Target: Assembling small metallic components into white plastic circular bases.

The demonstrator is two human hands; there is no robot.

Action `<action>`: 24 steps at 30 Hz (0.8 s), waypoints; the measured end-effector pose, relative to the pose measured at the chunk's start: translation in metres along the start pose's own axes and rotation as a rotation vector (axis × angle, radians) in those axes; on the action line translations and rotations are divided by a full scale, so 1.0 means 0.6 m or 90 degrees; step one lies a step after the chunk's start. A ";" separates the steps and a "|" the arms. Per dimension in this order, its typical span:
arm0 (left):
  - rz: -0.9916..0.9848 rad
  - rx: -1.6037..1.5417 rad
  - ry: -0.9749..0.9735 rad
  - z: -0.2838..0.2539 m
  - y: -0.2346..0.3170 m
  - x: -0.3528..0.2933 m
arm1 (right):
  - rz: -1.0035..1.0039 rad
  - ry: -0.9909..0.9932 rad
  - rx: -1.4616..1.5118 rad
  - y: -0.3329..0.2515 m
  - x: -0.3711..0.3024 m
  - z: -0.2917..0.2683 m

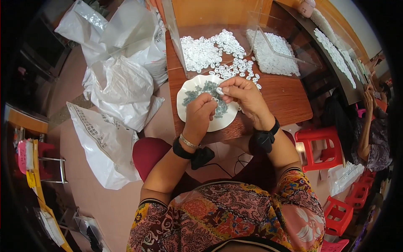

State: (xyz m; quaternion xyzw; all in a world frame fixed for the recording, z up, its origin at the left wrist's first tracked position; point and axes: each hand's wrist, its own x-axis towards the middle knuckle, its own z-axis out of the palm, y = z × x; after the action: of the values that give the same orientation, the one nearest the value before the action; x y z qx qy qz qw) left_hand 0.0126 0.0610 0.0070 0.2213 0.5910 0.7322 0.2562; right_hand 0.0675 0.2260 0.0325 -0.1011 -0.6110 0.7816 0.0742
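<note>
My right hand (247, 100) pinches a small white oval piece (219, 90) between thumb and fingertips. Close beside it, my left hand (199, 113) is closed in a pinch; whatever its fingertips hold is too small to name. Both hands are over a white plate with a wavy rim (181, 114), which holds many small grey-green pieces (192, 96). Behind the plate, loose white oval pieces (235, 69) lie scattered on the brown wooden table (287, 93). A larger heap of the same white pieces (199, 52) spreads farther back.
Clear upright panels (178, 40) stand around the heaps. Another white pile (275, 50) lies at the back right. Big white sacks (121, 86) crowd the floor to the left. A red stool (321, 147) stands at right, near another person's arm (366, 122).
</note>
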 end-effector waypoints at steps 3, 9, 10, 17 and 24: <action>-0.005 -0.020 -0.002 -0.002 0.001 -0.001 | 0.061 -0.014 0.069 -0.003 0.002 -0.004; 0.001 -0.023 -0.003 0.002 0.008 -0.002 | 0.082 -0.052 0.104 0.003 0.005 -0.007; 0.000 -0.022 0.002 0.002 0.008 -0.002 | 0.079 -0.045 0.084 0.002 0.003 -0.005; -0.004 -0.014 0.012 0.001 -0.004 0.002 | 0.044 -0.023 0.021 -0.001 -0.003 0.007; 0.020 0.016 0.023 0.000 -0.013 0.005 | -0.097 -0.024 -0.141 0.002 -0.010 0.016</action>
State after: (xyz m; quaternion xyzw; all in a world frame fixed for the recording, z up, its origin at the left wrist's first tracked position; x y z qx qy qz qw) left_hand 0.0113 0.0645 -0.0005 0.2206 0.6011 0.7325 0.2310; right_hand 0.0707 0.2153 0.0337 -0.0474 -0.7009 0.7030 0.1107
